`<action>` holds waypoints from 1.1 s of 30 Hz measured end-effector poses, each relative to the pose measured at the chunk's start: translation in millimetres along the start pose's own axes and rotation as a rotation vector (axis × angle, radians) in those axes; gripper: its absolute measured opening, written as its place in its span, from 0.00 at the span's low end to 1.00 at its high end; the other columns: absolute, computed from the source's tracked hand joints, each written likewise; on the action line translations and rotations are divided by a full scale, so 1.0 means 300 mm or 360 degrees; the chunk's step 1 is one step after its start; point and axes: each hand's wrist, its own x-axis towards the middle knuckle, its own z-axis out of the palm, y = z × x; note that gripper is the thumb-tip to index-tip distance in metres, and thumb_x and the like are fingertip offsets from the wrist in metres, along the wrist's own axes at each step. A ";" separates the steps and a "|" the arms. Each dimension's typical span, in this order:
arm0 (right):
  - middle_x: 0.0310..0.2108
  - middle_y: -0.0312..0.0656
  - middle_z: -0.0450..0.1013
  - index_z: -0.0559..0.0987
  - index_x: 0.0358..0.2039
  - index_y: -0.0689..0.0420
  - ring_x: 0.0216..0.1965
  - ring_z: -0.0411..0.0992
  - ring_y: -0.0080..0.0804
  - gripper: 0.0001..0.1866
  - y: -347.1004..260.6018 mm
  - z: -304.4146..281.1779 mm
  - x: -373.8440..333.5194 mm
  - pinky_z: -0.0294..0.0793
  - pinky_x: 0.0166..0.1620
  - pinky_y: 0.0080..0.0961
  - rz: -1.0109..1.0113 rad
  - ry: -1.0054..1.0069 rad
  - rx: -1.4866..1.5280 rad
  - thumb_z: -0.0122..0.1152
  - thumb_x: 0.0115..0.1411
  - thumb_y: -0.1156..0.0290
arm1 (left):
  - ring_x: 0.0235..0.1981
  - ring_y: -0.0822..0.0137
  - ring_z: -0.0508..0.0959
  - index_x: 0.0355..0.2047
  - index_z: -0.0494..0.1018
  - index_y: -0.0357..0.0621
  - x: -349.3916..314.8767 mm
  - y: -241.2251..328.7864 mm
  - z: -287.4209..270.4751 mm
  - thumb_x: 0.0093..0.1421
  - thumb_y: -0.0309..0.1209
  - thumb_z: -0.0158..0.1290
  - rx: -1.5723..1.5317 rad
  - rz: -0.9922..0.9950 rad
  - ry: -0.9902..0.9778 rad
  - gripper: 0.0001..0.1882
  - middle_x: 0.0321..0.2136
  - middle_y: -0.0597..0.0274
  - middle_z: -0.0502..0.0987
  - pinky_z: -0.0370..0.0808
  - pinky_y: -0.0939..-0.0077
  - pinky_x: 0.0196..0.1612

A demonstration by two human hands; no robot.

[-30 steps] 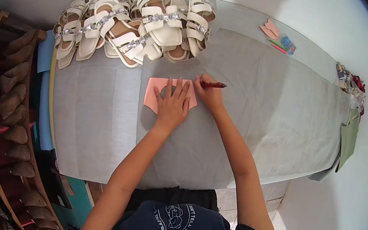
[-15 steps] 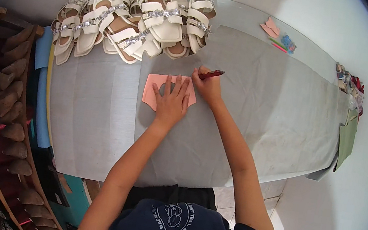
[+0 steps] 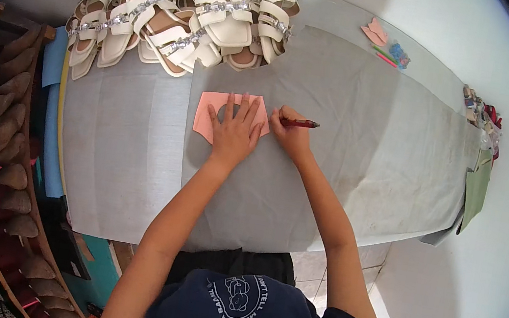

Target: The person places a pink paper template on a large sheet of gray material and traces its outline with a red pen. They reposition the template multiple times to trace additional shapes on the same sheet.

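A pink paper template with a cut-out hole lies on a large grey sheet of material spread over the table. My left hand presses flat on the template, fingers spread. My right hand sits just right of the template's edge and grips a red pen, its tip against the template's right side.
A heap of white strapped sandals lies at the table's far left. Small pink pieces and pens sit at the far right, a green sheet hangs off the right edge. Wooden shoe lasts fill a rack on the left.
My right hand with the pen has shifted slightly along the template's right edge. My left hand stays pressed on the template.
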 end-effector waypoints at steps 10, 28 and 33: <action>0.12 0.47 0.59 0.63 0.16 0.61 0.13 0.55 0.40 0.16 -0.005 0.040 0.094 0.56 0.19 0.33 0.0066 0.0112 0.0058 0.59 0.52 0.70 | 0.61 0.53 0.57 0.59 0.61 0.57 0.001 0.002 0.001 0.60 0.46 0.44 0.0029 0.0027 0.0036 0.27 0.59 0.62 0.61 0.45 0.28 0.55; 0.12 0.45 0.60 0.63 0.16 0.60 0.13 0.57 0.38 0.16 -0.017 0.000 -0.008 0.58 0.19 0.32 0.0132 0.0017 0.0095 0.58 0.53 0.69 | 0.61 0.55 0.56 0.59 0.60 0.56 -0.001 -0.002 0.004 0.58 0.46 0.47 -0.0022 -0.0012 0.0012 0.28 0.59 0.65 0.60 0.43 0.28 0.56; 0.13 0.47 0.62 0.64 0.16 0.61 0.13 0.59 0.42 0.16 -0.005 0.031 0.047 0.59 0.19 0.33 0.0112 0.0126 0.0014 0.58 0.53 0.69 | 0.61 0.54 0.56 0.59 0.61 0.56 0.000 -0.002 0.009 0.58 0.46 0.47 -0.0038 0.0018 0.0032 0.28 0.59 0.65 0.60 0.45 0.28 0.55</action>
